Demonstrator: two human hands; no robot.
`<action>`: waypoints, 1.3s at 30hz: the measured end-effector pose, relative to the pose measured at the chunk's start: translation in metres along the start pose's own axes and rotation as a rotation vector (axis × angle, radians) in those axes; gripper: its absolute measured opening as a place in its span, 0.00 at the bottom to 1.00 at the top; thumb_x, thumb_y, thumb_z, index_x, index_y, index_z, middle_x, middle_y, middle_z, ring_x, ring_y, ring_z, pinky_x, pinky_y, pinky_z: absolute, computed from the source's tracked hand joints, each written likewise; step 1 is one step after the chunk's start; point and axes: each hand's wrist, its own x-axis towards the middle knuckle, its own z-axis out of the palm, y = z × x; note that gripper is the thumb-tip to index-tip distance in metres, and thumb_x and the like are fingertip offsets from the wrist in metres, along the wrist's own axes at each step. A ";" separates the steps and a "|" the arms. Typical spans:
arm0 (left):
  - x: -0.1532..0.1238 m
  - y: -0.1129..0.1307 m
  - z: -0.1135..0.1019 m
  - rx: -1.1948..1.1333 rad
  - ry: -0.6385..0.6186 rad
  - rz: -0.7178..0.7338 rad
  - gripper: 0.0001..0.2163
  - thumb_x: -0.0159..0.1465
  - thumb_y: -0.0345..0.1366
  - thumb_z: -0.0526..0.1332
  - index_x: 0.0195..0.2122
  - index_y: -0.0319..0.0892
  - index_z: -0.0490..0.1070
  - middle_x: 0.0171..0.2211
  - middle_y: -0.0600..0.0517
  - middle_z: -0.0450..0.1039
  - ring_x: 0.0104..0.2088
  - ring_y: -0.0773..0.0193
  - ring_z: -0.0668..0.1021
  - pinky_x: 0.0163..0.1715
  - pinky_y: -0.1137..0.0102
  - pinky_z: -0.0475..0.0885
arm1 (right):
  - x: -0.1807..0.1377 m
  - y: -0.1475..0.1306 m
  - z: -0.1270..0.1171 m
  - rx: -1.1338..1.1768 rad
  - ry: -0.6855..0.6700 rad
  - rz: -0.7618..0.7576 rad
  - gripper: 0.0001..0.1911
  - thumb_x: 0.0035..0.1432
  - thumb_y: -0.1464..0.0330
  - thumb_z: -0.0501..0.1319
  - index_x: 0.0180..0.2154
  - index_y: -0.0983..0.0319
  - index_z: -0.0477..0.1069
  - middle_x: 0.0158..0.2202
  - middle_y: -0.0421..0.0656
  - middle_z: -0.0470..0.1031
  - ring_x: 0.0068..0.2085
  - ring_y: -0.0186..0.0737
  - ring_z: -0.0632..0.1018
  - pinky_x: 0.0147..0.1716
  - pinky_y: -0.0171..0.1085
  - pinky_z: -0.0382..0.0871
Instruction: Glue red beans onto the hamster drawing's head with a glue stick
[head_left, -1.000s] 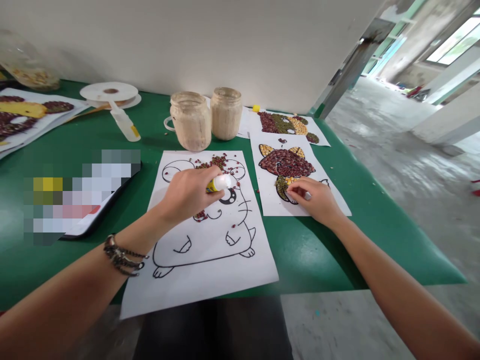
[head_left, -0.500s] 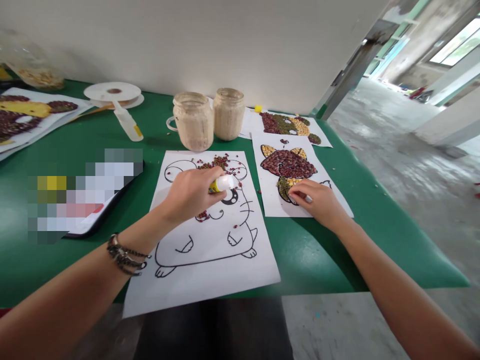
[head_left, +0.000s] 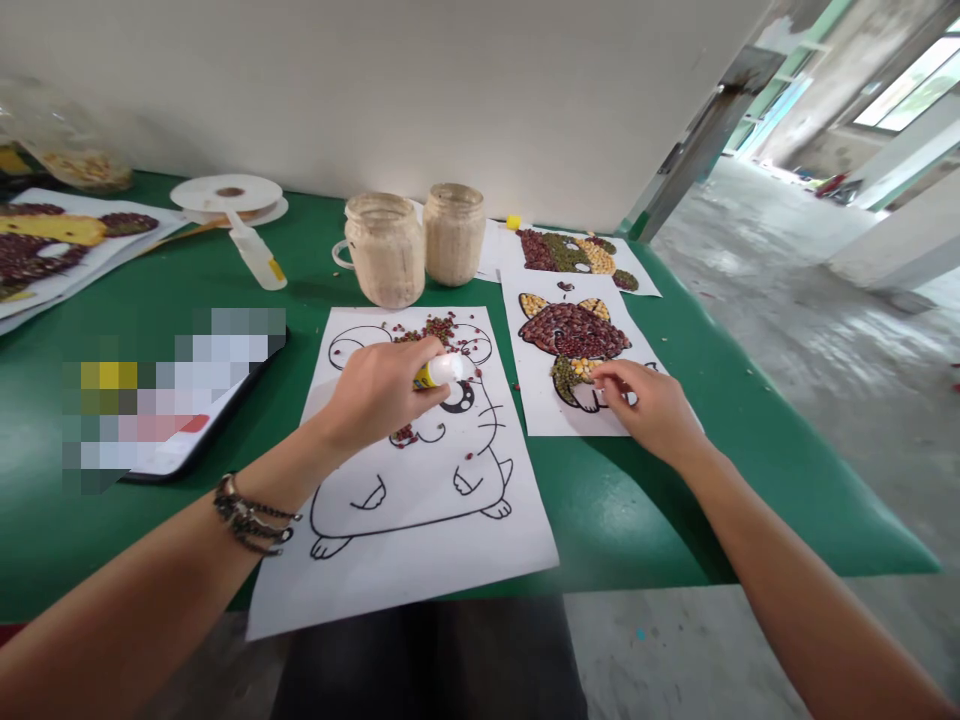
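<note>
My left hand (head_left: 382,392) is closed round a glue tube (head_left: 442,371) with a yellow label and a white end, held above the bear-like line drawing (head_left: 420,500). Small red and green beans (head_left: 439,327) lie on the drawing's head and near its mouth. My right hand (head_left: 649,408) is pinched over the cat picture (head_left: 540,410); whatever its fingertips hold is hidden. Dark red beans (head_left: 577,328) fill the cat's head, yellow corn kernels (head_left: 583,370) and green beans (head_left: 564,385) part of its body. The fingertips are beside the kernels.
Two cloudy jars (head_left: 386,250) stand behind the drawing. A phone with a blurred screen (head_left: 202,410), a white glue bottle (head_left: 259,255) and a white spool (head_left: 225,190) are on the left. More bean pictures (head_left: 637,255) lie at the back right and far left.
My right hand has shifted slightly right and up on the cat picture, uncovering more of the cat's paws. My left hand stays nearly still with the glue tube. The view has tilted slightly.
</note>
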 end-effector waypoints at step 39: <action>0.000 -0.015 0.000 -0.301 0.183 -0.150 0.06 0.51 0.36 0.54 0.26 0.39 0.65 0.18 0.53 0.64 0.20 0.68 0.65 0.20 0.72 0.57 | 0.047 -0.113 0.025 0.343 -0.350 -0.205 0.12 0.53 0.65 0.55 0.20 0.62 0.59 0.16 0.35 0.63 0.19 0.28 0.64 0.21 0.29 0.58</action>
